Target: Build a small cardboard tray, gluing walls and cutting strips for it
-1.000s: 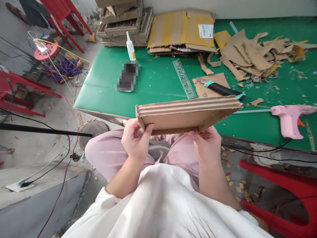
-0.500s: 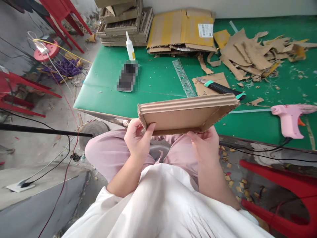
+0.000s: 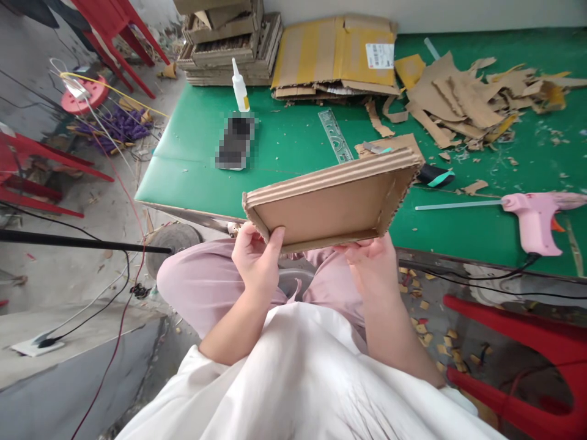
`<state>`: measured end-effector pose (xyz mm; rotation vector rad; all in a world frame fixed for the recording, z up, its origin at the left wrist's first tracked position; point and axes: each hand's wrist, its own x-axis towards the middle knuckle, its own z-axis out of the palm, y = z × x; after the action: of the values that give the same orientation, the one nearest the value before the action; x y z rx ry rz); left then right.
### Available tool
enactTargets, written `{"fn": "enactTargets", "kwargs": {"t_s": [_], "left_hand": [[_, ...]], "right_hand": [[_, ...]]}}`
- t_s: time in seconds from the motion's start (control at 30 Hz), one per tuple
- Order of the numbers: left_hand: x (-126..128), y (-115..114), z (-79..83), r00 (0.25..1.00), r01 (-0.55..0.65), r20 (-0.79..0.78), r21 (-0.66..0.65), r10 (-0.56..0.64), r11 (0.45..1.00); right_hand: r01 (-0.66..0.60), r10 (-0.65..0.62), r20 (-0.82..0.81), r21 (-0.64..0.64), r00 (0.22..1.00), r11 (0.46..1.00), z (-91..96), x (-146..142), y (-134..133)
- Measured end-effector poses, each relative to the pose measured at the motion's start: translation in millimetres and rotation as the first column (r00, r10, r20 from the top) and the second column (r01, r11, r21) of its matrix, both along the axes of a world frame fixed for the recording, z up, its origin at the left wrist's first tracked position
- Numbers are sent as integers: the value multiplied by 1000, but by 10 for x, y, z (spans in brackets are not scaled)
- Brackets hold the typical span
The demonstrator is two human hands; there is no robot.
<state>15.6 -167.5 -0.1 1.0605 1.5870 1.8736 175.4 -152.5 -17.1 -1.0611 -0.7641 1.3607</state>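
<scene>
I hold a shallow cardboard tray (image 3: pixel 328 205) with layered corrugated walls above my lap, at the near edge of the green table (image 3: pixel 192 159). My left hand (image 3: pixel 257 263) grips the tray's near left corner, thumb pressed against the inner side. My right hand (image 3: pixel 373 263) supports the tray's near right edge from below, fingers curled under it. The tray is tilted with its right end raised, its open face turned toward me.
On the table lie a pink glue gun (image 3: pixel 534 217) at the right, a utility knife (image 3: pixel 428 175) partly behind the tray, a clear ruler (image 3: pixel 334 134), a glue bottle (image 3: pixel 239 88), a phone (image 3: pixel 235 142), flattened boxes (image 3: pixel 337 58) and cardboard scraps (image 3: pixel 463 101). Red stools (image 3: pixel 518 379) stand nearby.
The tray has turned and tilted, its right end rising and swinging left. It now covers more of the knife. Both hands kept their grip.
</scene>
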Motion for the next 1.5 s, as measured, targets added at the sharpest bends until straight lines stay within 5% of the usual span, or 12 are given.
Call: {"fn": "enactTargets", "kwargs": {"t_s": [0.2,0.7,0.93,1.13,1.5], "left_hand": [[80,-9,-40,999,31,8,7,-31,999],[-86,112,-26,948,282,192,-140,-253,949],[-151,92,-90,981,63,-182,18,-58,998],[-165,76,-58,820,116,-573,149,-10,982],[-105,39,35,727,68,-677,241,117,968]], "right_hand": [[10,-7,51,-55,999,998,-56,-53,-65],[82,-89,202,44,975,996,-15,-20,-9],[38,-78,232,172,970,984,-124,141,23],[31,-132,258,361,957,932,34,263,-30],[22,-139,267,400,954,916,-33,297,-97]]}}
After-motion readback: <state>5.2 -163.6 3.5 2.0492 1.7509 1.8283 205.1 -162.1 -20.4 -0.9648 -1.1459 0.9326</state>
